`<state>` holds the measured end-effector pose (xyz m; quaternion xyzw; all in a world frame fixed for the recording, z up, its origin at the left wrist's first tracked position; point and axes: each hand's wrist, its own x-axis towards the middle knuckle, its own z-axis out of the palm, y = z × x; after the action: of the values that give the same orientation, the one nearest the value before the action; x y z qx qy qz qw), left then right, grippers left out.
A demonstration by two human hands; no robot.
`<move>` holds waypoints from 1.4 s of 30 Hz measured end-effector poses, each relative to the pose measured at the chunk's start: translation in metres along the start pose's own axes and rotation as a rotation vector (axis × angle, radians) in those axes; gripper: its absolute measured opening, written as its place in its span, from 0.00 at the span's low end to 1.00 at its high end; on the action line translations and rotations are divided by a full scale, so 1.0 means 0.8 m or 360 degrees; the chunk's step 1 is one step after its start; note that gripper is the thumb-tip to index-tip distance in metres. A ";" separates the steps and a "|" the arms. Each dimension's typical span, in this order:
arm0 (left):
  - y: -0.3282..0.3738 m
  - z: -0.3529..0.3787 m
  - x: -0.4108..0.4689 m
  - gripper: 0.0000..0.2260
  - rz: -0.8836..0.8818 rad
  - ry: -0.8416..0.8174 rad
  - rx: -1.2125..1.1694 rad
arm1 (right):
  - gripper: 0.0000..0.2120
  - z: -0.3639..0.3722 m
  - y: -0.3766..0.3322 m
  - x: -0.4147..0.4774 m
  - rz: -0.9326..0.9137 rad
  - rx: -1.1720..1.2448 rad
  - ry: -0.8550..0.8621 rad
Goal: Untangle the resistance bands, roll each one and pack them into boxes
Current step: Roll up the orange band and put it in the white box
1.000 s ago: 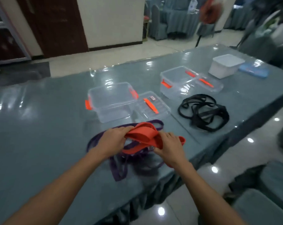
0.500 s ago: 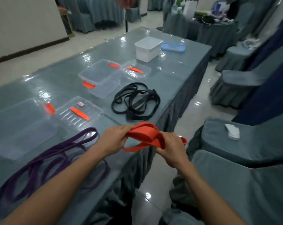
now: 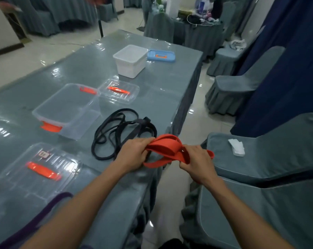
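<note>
Both hands hold a folded orange resistance band [image 3: 167,147] over the table's front edge. My left hand [image 3: 134,154] grips its left end and my right hand [image 3: 197,162] grips its right end, with a loop sticking out past the right hand. A tangled black band [image 3: 121,128] lies on the table just beyond my left hand. Part of a purple band [image 3: 44,211] shows at the lower left. An open clear box [image 3: 65,108] with orange clips stands behind the black band, its lid [image 3: 118,91] beside it.
A second clear lid [image 3: 38,169] with an orange handle lies at the left. A white box [image 3: 130,60] and a blue lid [image 3: 161,55] sit at the far end of the grey table [image 3: 166,90]. Covered chairs [image 3: 260,159] stand close on the right.
The view has swung right, so the purple band and the first box have slid out at the left. Both hands keep their hold on the orange band, now near the black band.
</note>
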<state>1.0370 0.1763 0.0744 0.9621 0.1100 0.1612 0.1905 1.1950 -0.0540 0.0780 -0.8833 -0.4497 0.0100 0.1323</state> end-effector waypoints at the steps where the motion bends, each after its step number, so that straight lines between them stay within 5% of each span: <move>1: 0.000 0.003 0.016 0.25 0.0022 0.0005 -0.0016 | 0.26 -0.003 0.007 0.009 0.0018 -0.0011 -0.0008; 19: 0.048 0.121 0.371 0.22 0.0085 -0.0223 0.0005 | 0.23 -0.023 0.287 0.212 0.0351 0.0314 0.0084; 42: -0.149 0.215 0.658 0.23 -0.0640 -0.0068 -0.0279 | 0.28 -0.007 0.403 0.670 -0.0251 0.0056 -0.0366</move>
<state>1.5658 0.3704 0.0168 0.9037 0.2811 0.1086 0.3041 1.7703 0.1913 0.0595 -0.8358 -0.5296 0.1086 0.0958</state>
